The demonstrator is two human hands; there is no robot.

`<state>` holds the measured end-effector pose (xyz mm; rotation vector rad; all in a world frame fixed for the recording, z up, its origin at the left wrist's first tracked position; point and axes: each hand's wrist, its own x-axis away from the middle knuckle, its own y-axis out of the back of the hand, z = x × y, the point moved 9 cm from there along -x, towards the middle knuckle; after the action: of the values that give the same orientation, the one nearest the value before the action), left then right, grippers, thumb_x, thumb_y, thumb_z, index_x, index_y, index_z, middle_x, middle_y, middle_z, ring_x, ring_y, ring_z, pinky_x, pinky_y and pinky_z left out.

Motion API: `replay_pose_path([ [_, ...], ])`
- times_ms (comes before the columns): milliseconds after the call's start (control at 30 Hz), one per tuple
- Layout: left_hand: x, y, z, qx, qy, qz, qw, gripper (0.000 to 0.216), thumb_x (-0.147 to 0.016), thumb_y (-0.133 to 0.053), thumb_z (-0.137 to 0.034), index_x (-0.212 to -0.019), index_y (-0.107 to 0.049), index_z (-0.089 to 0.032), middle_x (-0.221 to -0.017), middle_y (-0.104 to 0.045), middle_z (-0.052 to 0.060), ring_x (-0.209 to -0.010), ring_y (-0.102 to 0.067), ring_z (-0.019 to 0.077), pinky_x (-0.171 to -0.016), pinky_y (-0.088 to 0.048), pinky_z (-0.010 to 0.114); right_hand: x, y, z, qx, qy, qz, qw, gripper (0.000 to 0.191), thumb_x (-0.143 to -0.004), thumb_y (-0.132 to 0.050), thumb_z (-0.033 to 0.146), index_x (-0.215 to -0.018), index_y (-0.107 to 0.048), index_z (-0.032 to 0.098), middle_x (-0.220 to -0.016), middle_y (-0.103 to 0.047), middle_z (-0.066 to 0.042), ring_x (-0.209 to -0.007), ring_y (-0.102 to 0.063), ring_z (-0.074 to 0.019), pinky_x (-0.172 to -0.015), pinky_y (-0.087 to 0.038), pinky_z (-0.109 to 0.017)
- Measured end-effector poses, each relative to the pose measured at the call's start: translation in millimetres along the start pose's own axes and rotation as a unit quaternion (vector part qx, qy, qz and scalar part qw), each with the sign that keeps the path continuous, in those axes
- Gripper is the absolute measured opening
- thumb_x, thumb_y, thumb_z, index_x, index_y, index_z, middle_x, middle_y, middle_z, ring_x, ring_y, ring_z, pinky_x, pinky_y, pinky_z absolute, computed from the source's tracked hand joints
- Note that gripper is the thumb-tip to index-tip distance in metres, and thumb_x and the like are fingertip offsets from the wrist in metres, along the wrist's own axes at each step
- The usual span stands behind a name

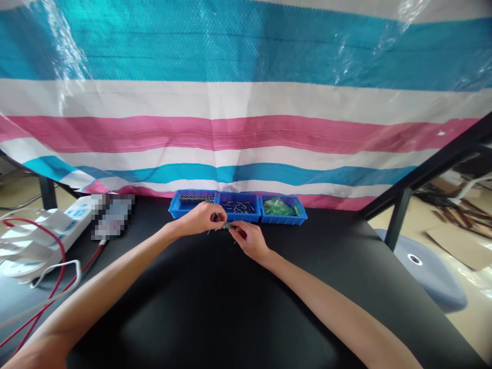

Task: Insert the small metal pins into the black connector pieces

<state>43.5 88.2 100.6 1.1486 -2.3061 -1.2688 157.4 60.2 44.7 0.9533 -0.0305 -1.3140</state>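
My left hand (203,218) and my right hand (250,240) meet just in front of a row of blue bins. Between their fingertips is a small greenish piece (227,225), too small to identify. Both hands are closed in a pinch at its two ends. A few thin, light pin-like bits show beneath the fingers. Behind my left hand, the left blue bin (175,207) holds rows of dark metallic parts. Loose screws or pins lie in the middle blue bin (251,217). Green translucent pieces (280,206) fill the right blue bin (284,220).
A white power strip (79,212) with plugs and red and white cables lies on the black table (200,307) at left, beside a blurred-out device (113,218). A striped plastic sheet (230,133) hangs behind. Right of the table stands a grey stool (426,271).
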Motion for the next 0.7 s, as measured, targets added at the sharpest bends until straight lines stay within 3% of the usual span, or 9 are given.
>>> replay_pose_path([
  [133,-0.8,-0.3,-3.8,0.036,-0.006,-0.047,0.998,0.016,-0.082,-0.056,-0.028,-0.079,-0.066,-0.016,-0.074,-0.061,0.002,-0.06,-0.049,0.0094,-0.059,-0.04,0.021,-0.6,1.9,-1.7,-0.004,-0.007,-0.014,1.0,0.014,-0.09,-0.054,0.029,-0.09,-0.064,0.019,-0.063,-0.059,0.0,-0.057,-0.054,-0.0139,-0.057,-0.041,-0.024],
  [267,3.7,3.2,2.5,0.091,0.02,-0.136,0.986,0.024,-0.086,-0.055,-0.038,-0.09,-0.063,-0.016,-0.077,-0.058,0.001,-0.056,-0.043,0.0076,-0.054,-0.037,0.02,0.1,10.6,-2.2,-0.028,-0.022,-0.046,0.998,0.017,-0.09,-0.051,0.029,-0.078,-0.057,0.019,-0.061,-0.053,0.001,-0.055,-0.05,-0.0132,-0.056,-0.038,-0.025],
  [433,6.8,-14.4,14.0,0.11,0.029,-0.161,0.98,0.033,-0.082,-0.062,-0.044,-0.102,-0.062,-0.018,-0.084,-0.059,0.001,-0.052,-0.039,0.006,-0.051,-0.035,0.02,0.6,17.3,-11.0,-0.085,-0.064,-0.069,0.992,0.026,-0.092,-0.05,0.033,-0.07,-0.048,0.02,-0.057,-0.045,0.004,-0.05,-0.042,-0.011,-0.05,-0.034,-0.023],
  [700,11.4,-31.9,26.7,0.123,0.017,-0.21,0.97,0.032,-0.084,-0.06,-0.046,-0.077,-0.058,-0.016,-0.077,-0.053,0.001,-0.058,-0.041,0.0089,-0.054,-0.036,0.022,0.2,23.0,-14.8,-0.105,-0.077,-0.093,0.987,0.027,-0.093,-0.048,0.036,-0.072,-0.051,0.02,-0.059,-0.047,0.002,-0.051,-0.044,-0.0116,-0.051,-0.036,-0.023],
])
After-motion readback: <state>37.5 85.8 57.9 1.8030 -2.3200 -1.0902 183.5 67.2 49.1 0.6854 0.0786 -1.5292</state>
